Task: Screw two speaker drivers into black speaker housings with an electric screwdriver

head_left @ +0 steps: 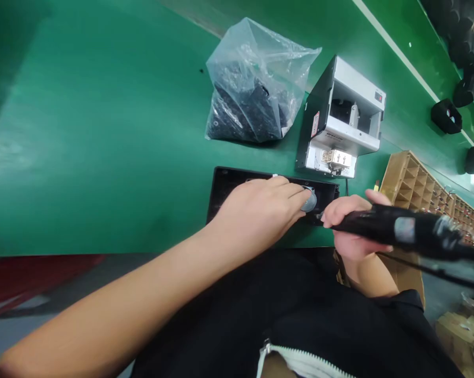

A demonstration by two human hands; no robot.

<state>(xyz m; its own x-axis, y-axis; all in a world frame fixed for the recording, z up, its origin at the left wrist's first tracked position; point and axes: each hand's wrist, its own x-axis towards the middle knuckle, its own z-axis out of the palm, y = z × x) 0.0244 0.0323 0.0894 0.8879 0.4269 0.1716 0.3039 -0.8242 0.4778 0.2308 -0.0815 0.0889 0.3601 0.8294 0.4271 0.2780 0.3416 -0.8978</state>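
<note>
My left hand (pixel 256 215) rests on a flat black plastic panel (pixel 229 191), its fingertips gripping a round grey part (pixel 309 201) near the panel's right end. My right hand (pixel 349 228) is wrapped around a black electric screwdriver (pixel 394 223), which lies almost level. Its thin tip reaches toward the panel's near edge, next to the grey part. The contact point between tip and panel is hidden by my fingers and the shadow.
A white and black automatic screw feeder (pixel 339 118) stands beyond the panel. To its left lies a clear plastic bag of black parts (pixel 253 89). A cardboard compartment rack (pixel 422 189) stands at right, and black objects (pixel 446 116) sit on a shelf at upper right.
</note>
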